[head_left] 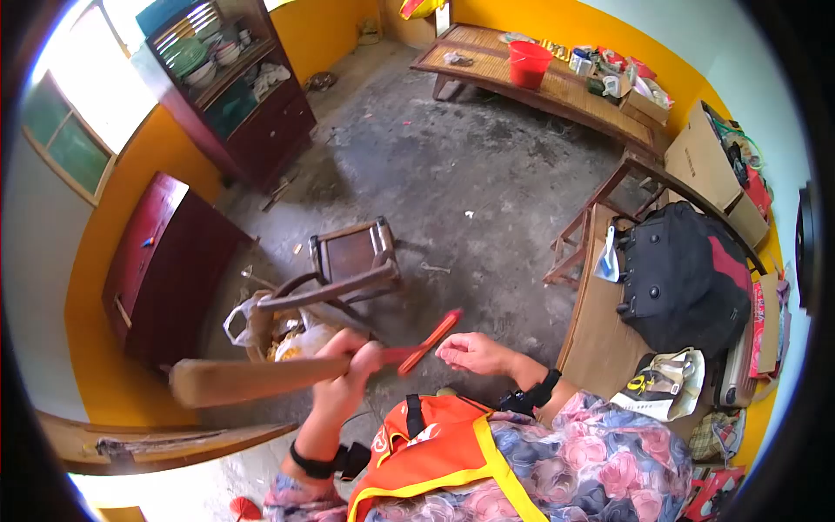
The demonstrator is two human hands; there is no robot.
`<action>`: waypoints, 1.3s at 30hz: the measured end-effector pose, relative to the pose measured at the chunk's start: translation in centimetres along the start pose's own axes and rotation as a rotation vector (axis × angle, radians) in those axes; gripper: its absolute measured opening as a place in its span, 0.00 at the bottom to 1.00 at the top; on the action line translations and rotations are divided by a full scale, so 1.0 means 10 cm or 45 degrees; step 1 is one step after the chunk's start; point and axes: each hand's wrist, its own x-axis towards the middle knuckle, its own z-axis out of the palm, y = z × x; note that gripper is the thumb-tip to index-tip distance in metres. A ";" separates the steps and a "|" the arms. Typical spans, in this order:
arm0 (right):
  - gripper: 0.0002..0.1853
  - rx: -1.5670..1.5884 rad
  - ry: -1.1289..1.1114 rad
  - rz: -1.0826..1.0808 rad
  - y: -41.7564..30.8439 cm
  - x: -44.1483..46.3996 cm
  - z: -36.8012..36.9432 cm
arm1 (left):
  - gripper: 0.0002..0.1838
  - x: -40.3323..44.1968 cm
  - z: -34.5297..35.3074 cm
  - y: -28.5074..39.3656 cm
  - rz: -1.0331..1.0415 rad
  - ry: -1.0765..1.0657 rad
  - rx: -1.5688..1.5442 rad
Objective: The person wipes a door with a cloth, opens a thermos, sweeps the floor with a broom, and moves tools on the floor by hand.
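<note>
My left hand (344, 374) is wrapped around a brown wooden pole (252, 381), whose thick near end points left. Beyond the fist, the pole leads to a red crosspiece (430, 342) set at a slant; its exact kind I cannot make out. Just right of that crosspiece is my right hand (474, 354), apart from it, fingers loosely bent and holding nothing visible. An orange apron (435, 448) with yellow trim covers part of my flowered clothing. Below the pole's far side, a bin with a plastic bag (252, 322) stands near my left hand.
A small wooden chair (352, 257) stands ahead on the concrete floor (470, 183). Left are a dark red cabinet (252, 113) and a lower red cupboard (165, 261). A bamboo bench (487, 56) bears a red bucket (529, 63). On the right, a black bag (687, 274) rests on a wooden seat.
</note>
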 end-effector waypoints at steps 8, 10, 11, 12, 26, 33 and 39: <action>0.20 1.189 0.324 -0.055 -0.25 0.39 -0.96 | 0.11 1.33 1.57 -0.20 0.357 -0.752 -0.117; 0.15 0.545 0.838 -0.554 -0.36 0.41 -1.21 | 0.17 1.56 1.76 -0.08 0.771 -0.820 0.114; 0.14 0.457 0.923 -0.596 -0.36 0.42 -1.33 | 0.25 1.68 1.81 -0.09 0.884 -0.949 0.162; 0.13 0.367 1.012 -0.633 -0.36 0.42 -1.45 | 0.27 1.82 1.83 -0.07 0.880 -0.972 0.134; 0.07 2.435 0.742 0.214 0.02 1.00 -4.12 | 0.14 4.22 1.51 -1.36 -0.442 -0.821 0.185; 0.07 2.228 0.528 0.537 -0.22 2.06 -5.46 | 0.13 5.09 1.50 -1.45 -0.788 -0.139 -0.065; 0.08 1.908 0.209 0.578 -0.98 3.35 -6.24 | 0.11 5.82 1.41 -1.31 -0.862 -0.007 -0.064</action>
